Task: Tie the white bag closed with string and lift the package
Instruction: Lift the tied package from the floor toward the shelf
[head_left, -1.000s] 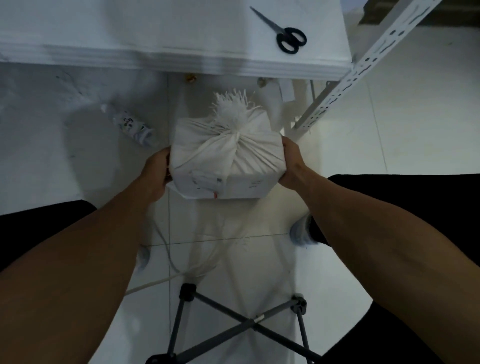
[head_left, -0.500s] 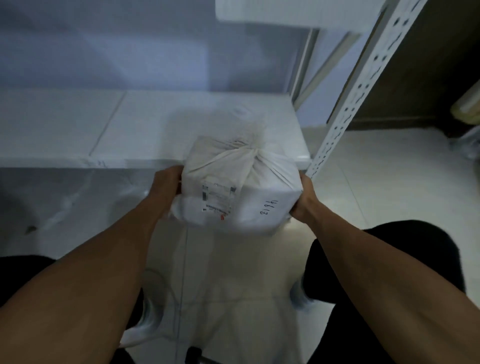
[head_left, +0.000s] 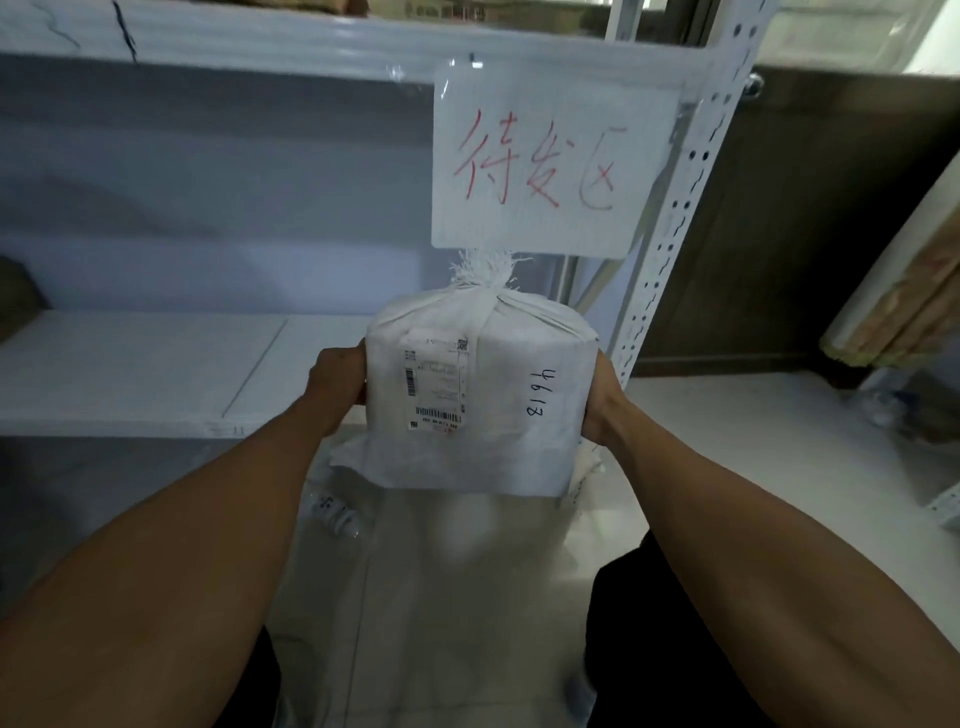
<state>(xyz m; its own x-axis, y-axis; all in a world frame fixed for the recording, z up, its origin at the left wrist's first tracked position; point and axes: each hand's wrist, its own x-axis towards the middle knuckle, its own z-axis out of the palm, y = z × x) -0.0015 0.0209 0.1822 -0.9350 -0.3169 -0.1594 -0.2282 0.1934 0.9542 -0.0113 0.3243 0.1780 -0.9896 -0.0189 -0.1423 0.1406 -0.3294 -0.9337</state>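
I hold the white bagged package (head_left: 498, 415) in the air in front of me, upright, at the level of the lower shelf. Its mouth is gathered and tied into a frayed tuft (head_left: 483, 273) on top. A shipping label (head_left: 435, 387) and the handwritten number 4613 face me. My left hand (head_left: 337, 382) presses on its left side. On the opposite side my right hand (head_left: 602, 405) grips it. The fingers of both hands are hidden behind the package.
A white metal rack stands ahead, with a lower shelf board (head_left: 156, 374) and a perforated upright (head_left: 670, 218) at the right. A white sign (head_left: 550, 161) with red handwriting hangs from the upper shelf. A small bottle (head_left: 337, 512) lies on the tiled floor.
The package has risen from near the floor to shelf height between both hands. My view has tilted up from the floor and stool to the rack and its sign.
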